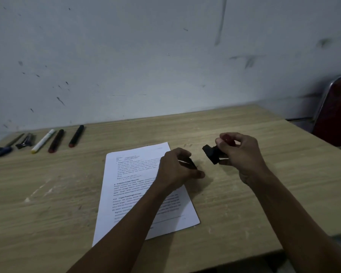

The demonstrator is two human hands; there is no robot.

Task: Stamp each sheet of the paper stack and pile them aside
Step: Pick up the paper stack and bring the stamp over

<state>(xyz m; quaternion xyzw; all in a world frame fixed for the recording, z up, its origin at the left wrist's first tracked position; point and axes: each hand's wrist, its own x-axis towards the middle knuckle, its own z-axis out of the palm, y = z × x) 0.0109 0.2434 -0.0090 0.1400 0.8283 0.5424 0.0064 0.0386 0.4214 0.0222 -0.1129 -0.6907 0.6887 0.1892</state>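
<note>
At the paper stack (pixel 138 194)'s right edge, left hand (pixel 175 170) pinches something dark; right hand (pixel 242 152) grips the stamp (pixel 212 153).

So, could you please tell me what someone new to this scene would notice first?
Most likely the two hands above the middle of the wooden table: the right hand holds a black stamp in the air, while the left hand has its grip on a small dark item I cannot identify, just over the printed paper stack. After that, the row of markers along the far left edge, by the wall.
</note>
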